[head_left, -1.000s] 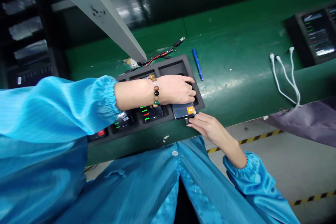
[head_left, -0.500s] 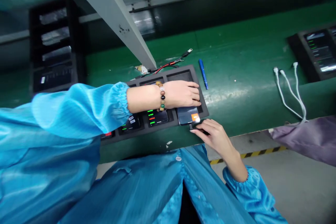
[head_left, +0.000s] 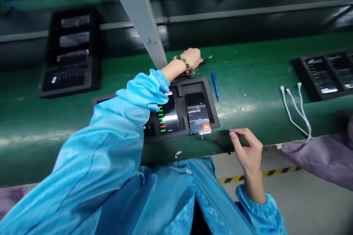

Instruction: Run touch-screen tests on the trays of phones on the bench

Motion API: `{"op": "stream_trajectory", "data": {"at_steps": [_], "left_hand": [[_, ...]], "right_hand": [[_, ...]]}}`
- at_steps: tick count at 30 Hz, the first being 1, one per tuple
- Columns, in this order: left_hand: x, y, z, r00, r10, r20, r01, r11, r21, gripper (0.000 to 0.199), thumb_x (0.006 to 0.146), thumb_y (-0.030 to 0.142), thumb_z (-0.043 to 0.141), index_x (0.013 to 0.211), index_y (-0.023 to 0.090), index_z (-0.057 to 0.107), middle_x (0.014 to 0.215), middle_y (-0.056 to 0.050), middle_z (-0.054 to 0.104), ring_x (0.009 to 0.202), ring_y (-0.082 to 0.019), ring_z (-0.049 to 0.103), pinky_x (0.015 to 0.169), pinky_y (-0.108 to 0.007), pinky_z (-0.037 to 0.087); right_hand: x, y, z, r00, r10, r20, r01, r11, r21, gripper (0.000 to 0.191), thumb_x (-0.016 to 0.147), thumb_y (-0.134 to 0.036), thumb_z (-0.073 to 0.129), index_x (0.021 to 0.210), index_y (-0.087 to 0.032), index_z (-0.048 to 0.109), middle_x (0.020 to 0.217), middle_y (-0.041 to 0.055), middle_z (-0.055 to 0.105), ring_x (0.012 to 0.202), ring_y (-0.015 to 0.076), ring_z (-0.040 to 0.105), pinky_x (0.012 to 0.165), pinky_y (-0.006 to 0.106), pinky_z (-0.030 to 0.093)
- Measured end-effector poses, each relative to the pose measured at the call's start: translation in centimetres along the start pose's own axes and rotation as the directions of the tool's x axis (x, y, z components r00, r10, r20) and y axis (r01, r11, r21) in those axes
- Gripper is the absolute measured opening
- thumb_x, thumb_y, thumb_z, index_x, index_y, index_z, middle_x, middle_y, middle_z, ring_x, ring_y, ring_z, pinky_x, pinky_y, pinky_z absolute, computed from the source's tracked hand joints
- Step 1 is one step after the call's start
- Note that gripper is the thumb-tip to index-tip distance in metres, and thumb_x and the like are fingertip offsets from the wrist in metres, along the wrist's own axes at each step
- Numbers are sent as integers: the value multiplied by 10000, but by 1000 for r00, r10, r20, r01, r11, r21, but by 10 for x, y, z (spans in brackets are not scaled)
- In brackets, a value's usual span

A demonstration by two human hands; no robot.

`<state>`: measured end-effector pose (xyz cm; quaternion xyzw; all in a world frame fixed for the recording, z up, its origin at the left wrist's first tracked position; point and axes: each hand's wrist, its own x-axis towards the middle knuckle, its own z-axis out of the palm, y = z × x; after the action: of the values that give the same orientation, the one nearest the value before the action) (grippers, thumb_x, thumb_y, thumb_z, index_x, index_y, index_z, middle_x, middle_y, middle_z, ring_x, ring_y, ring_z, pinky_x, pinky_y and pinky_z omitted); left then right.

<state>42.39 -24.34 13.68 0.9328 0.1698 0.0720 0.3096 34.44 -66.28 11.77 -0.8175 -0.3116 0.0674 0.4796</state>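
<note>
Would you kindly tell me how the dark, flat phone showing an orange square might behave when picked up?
The dark, flat phone would probably stay stiff, as it looks like one rigid slab. Its glossy screen may make it slippery. The thin black cable at its lower edge appears plugged in, so it would likely trail along.

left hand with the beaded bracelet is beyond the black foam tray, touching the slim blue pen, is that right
Not quite: the left hand with the beaded bracelet is beyond the black foam tray, but it is at a thin dark cable end. The slim blue pen lies apart from it, as the head view shows.
</note>
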Motion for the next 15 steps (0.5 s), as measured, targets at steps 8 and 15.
{"op": "stream_trajectory", "data": {"at_steps": [8,15], "left_hand": [[-165,88,-82,857,210,-471,-382,872,-307,238,1174,398,495,1210,212,638,1155,-59,756,1136,-204,768,1052,-374,565],[-353,56,-11,616,65,-785,-595,692,-409,194,1042,159,695,1209,243,641,1140,-91,842,1149,-235,814,1029,-405,667]], "right_hand": [[43,-83,65,899,147,412,-406,632,660,559,1063,-711,560,1317,-270,793,1096,87,833,896,213,779,842,386,635],[56,-156,129,785,82,613,-595,371,713,423,885,-599,885,1112,-250,811,890,-1,723,578,45,522,503,170,427]]}}
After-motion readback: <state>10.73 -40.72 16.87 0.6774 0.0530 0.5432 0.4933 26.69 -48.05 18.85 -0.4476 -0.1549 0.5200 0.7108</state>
